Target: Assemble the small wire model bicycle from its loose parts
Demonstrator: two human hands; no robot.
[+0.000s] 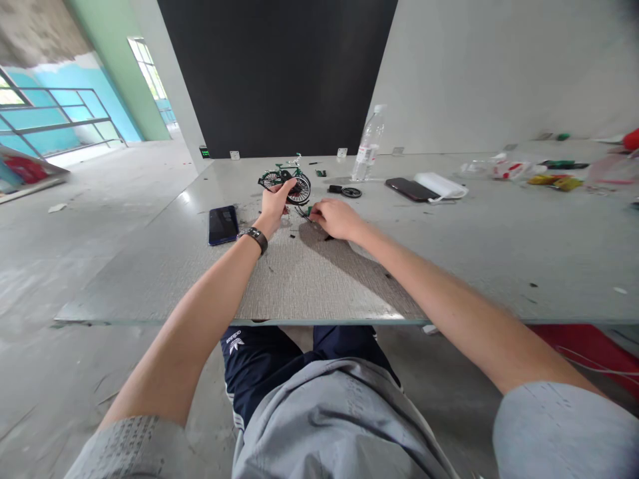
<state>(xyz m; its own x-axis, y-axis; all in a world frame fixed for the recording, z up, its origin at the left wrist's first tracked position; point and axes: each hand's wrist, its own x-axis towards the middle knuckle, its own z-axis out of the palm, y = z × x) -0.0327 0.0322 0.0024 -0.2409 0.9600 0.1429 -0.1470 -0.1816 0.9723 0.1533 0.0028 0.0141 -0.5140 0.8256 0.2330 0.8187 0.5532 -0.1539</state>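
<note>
A small green model bicycle (288, 178) with black wheels stands tilted on the table, and my left hand (274, 201) is closed on its lower part, thumb against a wheel. Just to the right, my right hand (333, 218) pinches a small green-and-black part (308, 211) close to the bicycle's wheel; its exact kind is too small to make out. My fingers partly hide both things. A loose model wheel (352, 192) lies behind my right hand, beside a small black piece (335, 189). Farther back is a small green piece (321, 173).
A dark phone (223, 225) lies left of my left hand. Behind on the right stand a clear plastic bottle (368, 145), another phone (410, 189) and a white power bank-like block (441, 185). Plastic packaging (504, 167) and a yellow wrapper (555, 181) lie far right. The table's front edge (319, 322) is near my lap.
</note>
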